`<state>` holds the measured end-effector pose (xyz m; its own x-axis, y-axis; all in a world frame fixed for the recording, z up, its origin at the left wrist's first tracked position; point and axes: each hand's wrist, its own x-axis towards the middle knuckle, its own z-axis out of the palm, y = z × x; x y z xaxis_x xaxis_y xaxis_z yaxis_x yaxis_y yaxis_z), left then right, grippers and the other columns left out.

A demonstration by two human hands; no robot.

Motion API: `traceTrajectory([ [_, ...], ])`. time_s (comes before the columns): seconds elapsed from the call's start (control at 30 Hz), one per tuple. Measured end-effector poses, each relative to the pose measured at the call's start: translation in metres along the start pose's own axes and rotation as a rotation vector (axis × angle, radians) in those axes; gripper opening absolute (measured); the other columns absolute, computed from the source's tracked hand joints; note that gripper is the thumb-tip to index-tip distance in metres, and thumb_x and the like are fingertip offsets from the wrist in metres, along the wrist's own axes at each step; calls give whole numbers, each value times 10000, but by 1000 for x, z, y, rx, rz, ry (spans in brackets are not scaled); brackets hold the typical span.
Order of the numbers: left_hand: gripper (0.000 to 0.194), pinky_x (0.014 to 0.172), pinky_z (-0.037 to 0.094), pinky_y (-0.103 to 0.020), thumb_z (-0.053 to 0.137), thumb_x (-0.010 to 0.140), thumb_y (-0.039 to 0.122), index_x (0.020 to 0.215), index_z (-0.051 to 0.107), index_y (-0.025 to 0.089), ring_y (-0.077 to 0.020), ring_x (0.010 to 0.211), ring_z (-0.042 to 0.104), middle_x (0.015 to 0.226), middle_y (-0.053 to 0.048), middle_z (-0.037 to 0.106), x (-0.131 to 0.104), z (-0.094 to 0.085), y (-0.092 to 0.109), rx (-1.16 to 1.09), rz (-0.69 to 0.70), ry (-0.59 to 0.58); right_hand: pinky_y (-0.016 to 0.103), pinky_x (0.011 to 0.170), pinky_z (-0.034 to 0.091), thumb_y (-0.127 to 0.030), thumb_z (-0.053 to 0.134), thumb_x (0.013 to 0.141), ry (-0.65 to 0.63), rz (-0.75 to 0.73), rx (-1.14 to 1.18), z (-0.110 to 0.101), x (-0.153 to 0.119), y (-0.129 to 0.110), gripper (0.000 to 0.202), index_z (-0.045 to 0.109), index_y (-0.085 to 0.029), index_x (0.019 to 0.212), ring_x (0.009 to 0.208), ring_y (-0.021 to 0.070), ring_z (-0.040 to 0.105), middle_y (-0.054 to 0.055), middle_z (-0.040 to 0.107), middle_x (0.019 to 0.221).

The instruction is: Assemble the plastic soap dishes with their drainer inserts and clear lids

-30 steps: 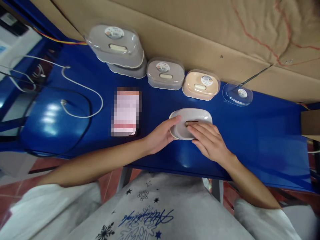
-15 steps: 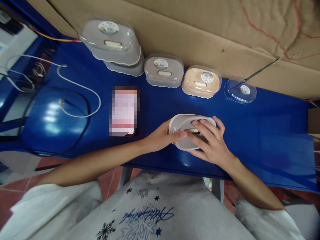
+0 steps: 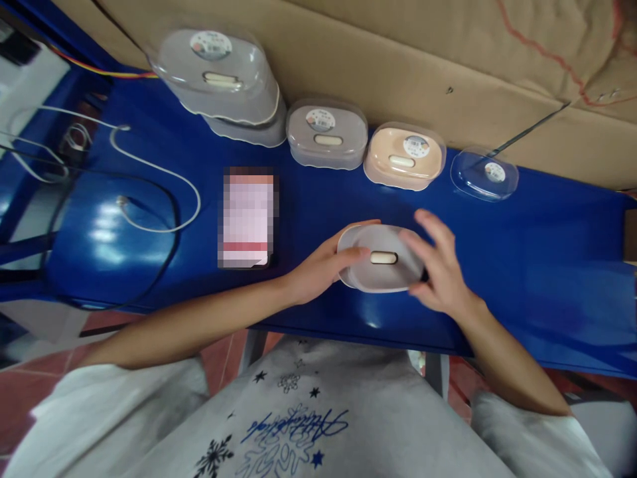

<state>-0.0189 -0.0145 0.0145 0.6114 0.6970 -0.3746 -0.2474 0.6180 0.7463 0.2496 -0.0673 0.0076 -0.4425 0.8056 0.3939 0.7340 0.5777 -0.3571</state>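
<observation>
A grey oval soap box (image 3: 365,273) with a cream pill-shaped piece in its top is held above the front part of the blue table. My left hand (image 3: 326,262) is closed on its left end, with the thumb across the top and the fingers underneath out of sight. At the box's right end is my right hand (image 3: 440,272), its fingers apart and slightly blurred. Whether those fingertips still touch the box I cannot tell. Behind, a clear lid (image 3: 478,182) with a round label lies near the wall.
Along the back of the blue table (image 3: 537,265) stand stacked grey boxes (image 3: 233,103), a single grey box (image 3: 326,156) and a peach box (image 3: 398,176), all with clear lids. A phone (image 3: 247,219) lies left of my hands, near a white cable (image 3: 164,169).
My right hand has moved off the top of the soap box to the right, and its fingers have spread. More of the top now shows. My left hand keeps its hold.
</observation>
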Motion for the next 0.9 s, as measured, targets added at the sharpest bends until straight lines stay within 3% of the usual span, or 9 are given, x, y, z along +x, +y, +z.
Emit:
traceTrajectory([
  [0.03,622,1015,565,-355,903,890,486,1449,737,268,-304,1273,715,1411,-76,780,1,0,0,-63,-59,30,678,1296,427,-709,319,1139,45,79,-38,-3,1,9,699,332,-395,1763,1633,402,486,131,456,1782],
  [0.1,609,924,576,-324,891,886,493,1407,746,211,-295,1207,727,1317,-95,806,3,-2,2,-147,-116,62,697,1325,371,-610,407,1150,93,274,-171,-8,1,30,678,309,-354,1769,1680,396,422,155,418,1810],
  [0.2,581,882,570,-302,883,878,509,1323,770,154,-293,1183,725,1236,-106,822,5,-4,5,-179,-113,45,793,1320,274,-557,518,1115,44,519,-341,-10,-2,57,768,283,-252,1780,1724,460,310,231,336,1847],
  [0.27,562,869,569,-296,873,880,517,1291,781,145,-290,1173,728,1210,-103,827,5,-5,6,-183,-124,22,825,1294,256,-567,514,1107,-6,604,-380,-10,-4,67,789,288,-220,1778,1711,484,315,248,345,1840],
  [0.43,510,814,566,-265,874,868,538,1189,808,148,-272,1130,742,1145,-91,836,5,-6,7,-198,-146,9,768,1206,371,-600,556,1088,0,582,-441,-18,-3,61,666,527,-238,1647,1510,482,545,232,599,1639],
  [0.67,401,820,581,-248,866,879,494,1098,828,160,-213,1008,736,1082,-68,835,5,-4,8,-218,-155,31,740,1174,427,-620,634,1062,15,501,-412,-31,-5,67,695,538,-252,1644,1521,509,537,238,598,1658],
  [0.8,344,810,598,-240,857,905,454,1085,821,164,-187,957,731,1075,-61,832,6,-4,8,-237,-175,36,643,1094,525,-538,539,1119,16,532,-423,-32,-2,61,503,693,-238,1493,1357,449,669,180,733,1503],
  [0.9,321,844,619,-251,836,940,447,1093,815,166,-179,946,733,1058,-57,829,7,-5,8,-244,-193,35,628,1100,529,-532,489,1142,35,524,-412,-32,1,50,471,736,-250,1426,1279,410,716,165,793,1372],
])
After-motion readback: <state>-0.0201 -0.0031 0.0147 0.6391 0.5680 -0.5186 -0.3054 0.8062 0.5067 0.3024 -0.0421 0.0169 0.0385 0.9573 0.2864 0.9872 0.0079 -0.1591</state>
